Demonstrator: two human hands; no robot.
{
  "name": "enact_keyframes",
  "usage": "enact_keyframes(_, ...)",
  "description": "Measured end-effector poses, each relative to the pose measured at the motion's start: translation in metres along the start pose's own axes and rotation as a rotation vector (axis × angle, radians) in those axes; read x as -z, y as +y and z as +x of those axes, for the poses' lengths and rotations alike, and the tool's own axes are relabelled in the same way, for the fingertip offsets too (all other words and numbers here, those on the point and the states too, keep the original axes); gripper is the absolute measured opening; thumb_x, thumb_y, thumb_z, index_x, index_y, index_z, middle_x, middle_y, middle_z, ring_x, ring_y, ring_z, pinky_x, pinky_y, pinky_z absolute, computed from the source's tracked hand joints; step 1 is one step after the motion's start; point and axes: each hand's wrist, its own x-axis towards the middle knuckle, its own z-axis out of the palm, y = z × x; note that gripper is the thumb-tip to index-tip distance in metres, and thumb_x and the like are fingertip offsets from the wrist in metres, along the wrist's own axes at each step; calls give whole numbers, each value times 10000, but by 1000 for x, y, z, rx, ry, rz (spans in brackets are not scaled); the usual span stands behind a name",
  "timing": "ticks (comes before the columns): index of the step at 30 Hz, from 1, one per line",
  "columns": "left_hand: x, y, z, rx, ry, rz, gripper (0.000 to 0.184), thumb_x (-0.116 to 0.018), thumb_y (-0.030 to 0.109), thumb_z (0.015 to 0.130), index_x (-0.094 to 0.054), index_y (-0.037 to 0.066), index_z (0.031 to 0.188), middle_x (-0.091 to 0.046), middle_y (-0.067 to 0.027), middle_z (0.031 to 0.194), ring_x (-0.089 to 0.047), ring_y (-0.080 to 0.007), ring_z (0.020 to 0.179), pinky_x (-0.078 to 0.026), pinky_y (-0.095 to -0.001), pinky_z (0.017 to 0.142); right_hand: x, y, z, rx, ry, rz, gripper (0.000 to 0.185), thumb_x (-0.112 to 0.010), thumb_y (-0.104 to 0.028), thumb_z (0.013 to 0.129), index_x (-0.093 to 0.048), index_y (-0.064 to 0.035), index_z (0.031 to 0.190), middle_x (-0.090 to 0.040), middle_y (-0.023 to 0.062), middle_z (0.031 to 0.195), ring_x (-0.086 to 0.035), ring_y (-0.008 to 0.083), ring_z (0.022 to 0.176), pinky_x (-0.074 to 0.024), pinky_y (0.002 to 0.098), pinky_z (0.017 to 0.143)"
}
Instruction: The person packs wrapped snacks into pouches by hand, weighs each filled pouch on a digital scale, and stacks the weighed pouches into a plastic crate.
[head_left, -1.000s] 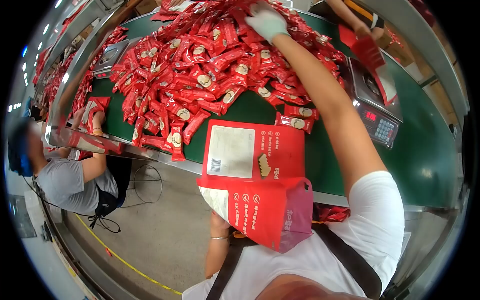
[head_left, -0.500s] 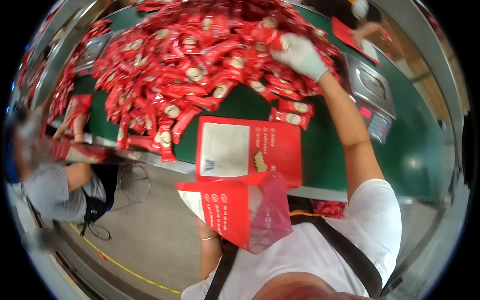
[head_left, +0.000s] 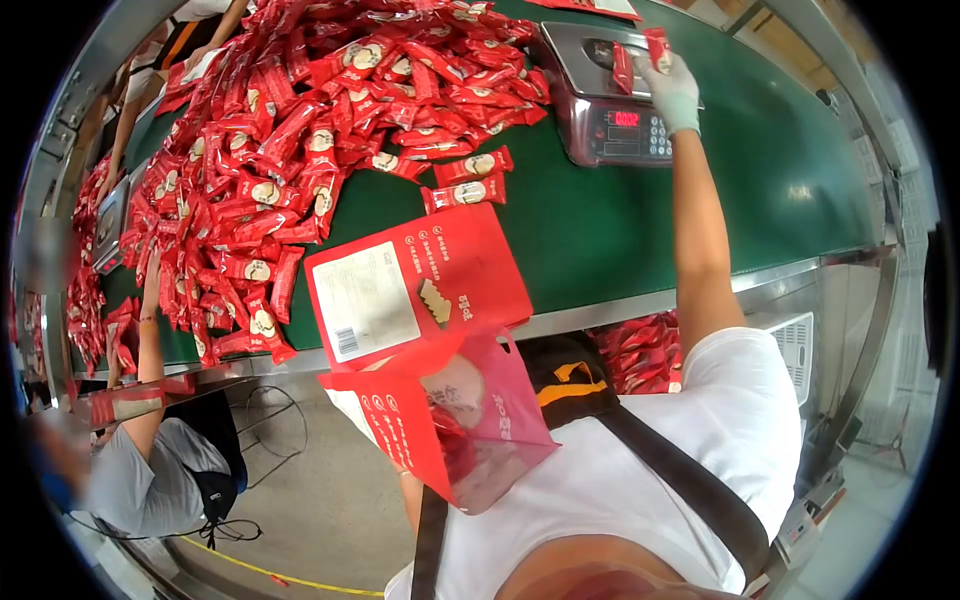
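Note:
My right hand, in a pale glove, reaches over the digital scale and has its fingers closed around a small red snack packet. Another red packet is on the weighing pan beside my fingers. In front of my chest a red and clear pink pouch stands tilted with its mouth open, and red packets show inside it. My left hand supports the pouch from behind; its fingers are hidden. Flat red pouches lie stacked at the table edge, with two loose packets just beyond.
A big heap of red packets covers the left and far part of the green table. Co-workers' arms reach in from the left. Below the table edge, more packets sit near a white crate.
My right hand has gone from the heap to the scale, carrying packets. The head view has swung right. The pouch is turned so that its contents show more.

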Motion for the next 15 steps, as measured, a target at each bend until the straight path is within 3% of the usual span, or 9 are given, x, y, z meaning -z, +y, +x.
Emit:
enact_keyframes(3,-3,-6,1,7,-7,16,842,-781,482,763,-455,33,1396,-537,-138,1391,-556,-310,1228,-483,-472,1022,-3,-14,-68,60,145,141,569,-681,-336,847,-533,-22,1299,-678,215,1057,-673,390,922,-519,422,840)
enact_keyframes(7,-9,-3,5,34,-21,49,834,-777,484,767,-457,36,1395,-536,-139,1392,-554,-313,1229,-483,-475,1021,-68,-14,-165,447,-307,153,591,-648,-348,885,-465,-73,1374,-638,172,1154,-606,366,1081,-467,436,933)
enact_keyframes(9,-11,-3,4,43,-33,60,831,-774,484,770,-457,38,1394,-536,-139,1392,-553,-314,1230,-484,-476,1021,-76,-53,-174,369,-690,4,558,-648,-315,881,-481,-111,1373,-611,133,1201,-570,329,1130,-437,423,963)
enact_keyframes(11,-13,-4,5,50,-39,70,827,-772,485,772,-458,39,1394,-535,-139,1393,-553,-316,1230,-484,-478,1020,-117,-55,-168,655,-567,-74,565,-657,-296,863,-482,-151,1380,-601,97,1217,-585,298,1095,-428,415,963)
enact_keyframes(13,-16,-5,7,51,-48,72,824,-770,486,774,-459,41,1394,-535,-140,1393,-552,-317,1231,-484,-479,1020,-146,-67,-151,773,-391,10,568,-676,-345,838,-509,-165,1351,-606,78,1221,-581,286,1102,-409,425,987)
enact_keyframes(15,-19,-4,10,55,-57,78,820,-768,487,777,-460,42,1393,-535,-140,1393,-551,-318,1232,-485,-481,1020,-147,-86,-135,731,-213,57,508,-670,-404,820,-576,-151,1251,-622,73,1188,-581,288,1101,-434,428,966)
